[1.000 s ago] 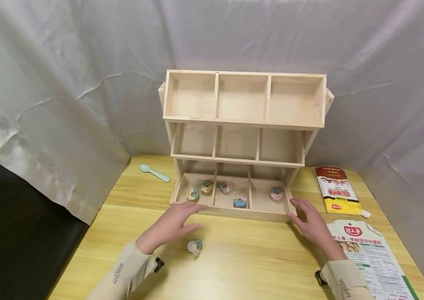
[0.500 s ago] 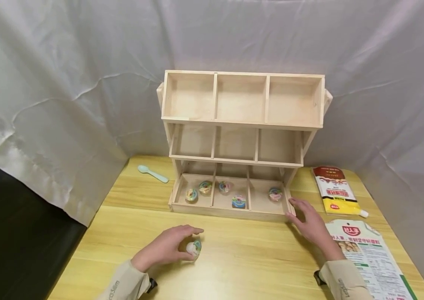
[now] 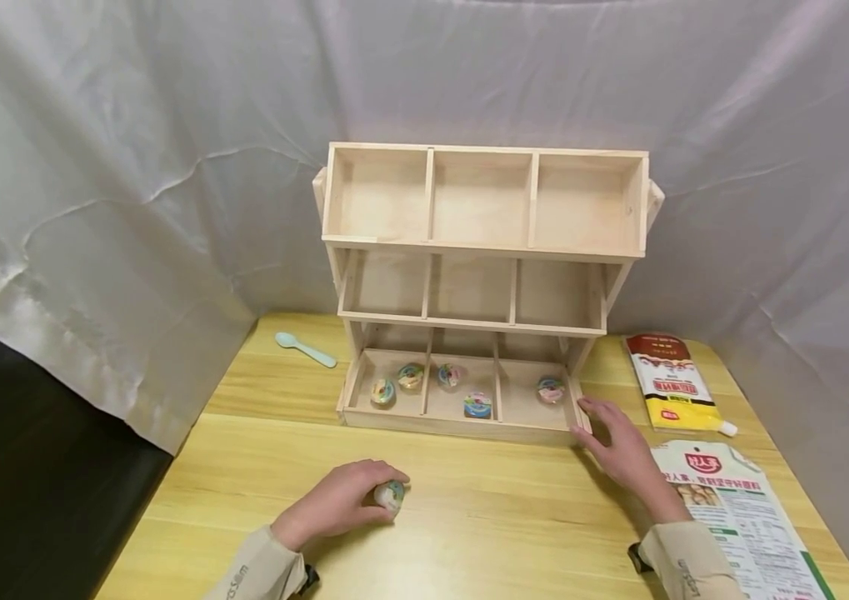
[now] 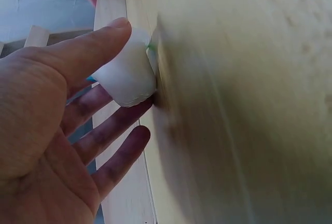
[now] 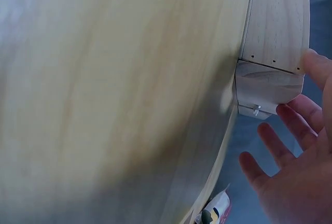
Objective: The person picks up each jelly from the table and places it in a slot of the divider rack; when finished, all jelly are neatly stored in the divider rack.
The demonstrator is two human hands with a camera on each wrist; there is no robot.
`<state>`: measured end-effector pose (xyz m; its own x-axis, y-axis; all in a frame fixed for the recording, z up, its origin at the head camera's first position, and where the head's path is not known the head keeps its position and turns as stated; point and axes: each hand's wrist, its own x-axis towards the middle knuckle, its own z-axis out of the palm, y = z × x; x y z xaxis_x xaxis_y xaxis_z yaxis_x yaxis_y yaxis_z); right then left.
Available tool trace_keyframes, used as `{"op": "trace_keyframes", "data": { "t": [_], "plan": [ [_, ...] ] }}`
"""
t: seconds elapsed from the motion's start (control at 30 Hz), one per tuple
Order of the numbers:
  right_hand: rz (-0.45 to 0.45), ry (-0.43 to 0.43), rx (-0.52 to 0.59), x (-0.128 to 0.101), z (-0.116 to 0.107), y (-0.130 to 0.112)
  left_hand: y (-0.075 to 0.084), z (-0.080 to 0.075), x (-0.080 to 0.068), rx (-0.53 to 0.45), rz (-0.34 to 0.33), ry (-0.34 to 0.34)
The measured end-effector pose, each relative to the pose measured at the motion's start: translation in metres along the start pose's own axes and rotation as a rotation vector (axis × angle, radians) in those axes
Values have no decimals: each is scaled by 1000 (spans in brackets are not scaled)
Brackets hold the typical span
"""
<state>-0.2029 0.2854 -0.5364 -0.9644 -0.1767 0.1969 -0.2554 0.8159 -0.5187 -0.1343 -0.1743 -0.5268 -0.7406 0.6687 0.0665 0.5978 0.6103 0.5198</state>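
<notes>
My left hand (image 3: 344, 498) pinches a small jelly cup (image 3: 390, 497) low over the front left of the table. In the left wrist view the whitish cup (image 4: 127, 73) sits between thumb and fingers, the other fingers spread loosely. My right hand (image 3: 622, 447) holds the front right corner of a three-tier wooden rack (image 3: 461, 424) between thumb and index finger. The right wrist view has the thumb on the front board (image 5: 275, 22) and a finger at the side panel (image 5: 267, 86). Several jelly cups lie in the bottom tier, including a blue-sided one (image 3: 478, 406) in the middle compartment.
A pale green spoon (image 3: 306, 349) lies left of the rack. To the right are a red, white and yellow spouted pouch (image 3: 673, 383) and a white printed packet (image 3: 739, 508), partly under the right forearm. Grey cloth (image 3: 169, 167) hangs behind and around the table (image 3: 484, 517).
My left hand has come back from near the rack's front edge to the loose jelly cup and closed its fingers on it. The right hand keeps its place at the rack's corner.
</notes>
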Motion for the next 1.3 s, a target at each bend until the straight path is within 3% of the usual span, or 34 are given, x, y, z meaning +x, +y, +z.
{"op": "trace_keyframes", "data": {
  "t": [0.4, 0.83, 1.07, 1.3],
  "plan": [
    [17, -4, -1, -2, -1, 0, 9, -4, 19, 12, 39, -4],
    [6, 21, -4, -5, -3, -1, 24, -7, 60, 65, 131, 55],
    [19, -4, 5, -2, -1, -3, 33, -7, 80, 42, 164, 68],
    [36, -16, 3, -1, -3, -3, 44, -1, 109, 31, 205, 64]
  ]
}}
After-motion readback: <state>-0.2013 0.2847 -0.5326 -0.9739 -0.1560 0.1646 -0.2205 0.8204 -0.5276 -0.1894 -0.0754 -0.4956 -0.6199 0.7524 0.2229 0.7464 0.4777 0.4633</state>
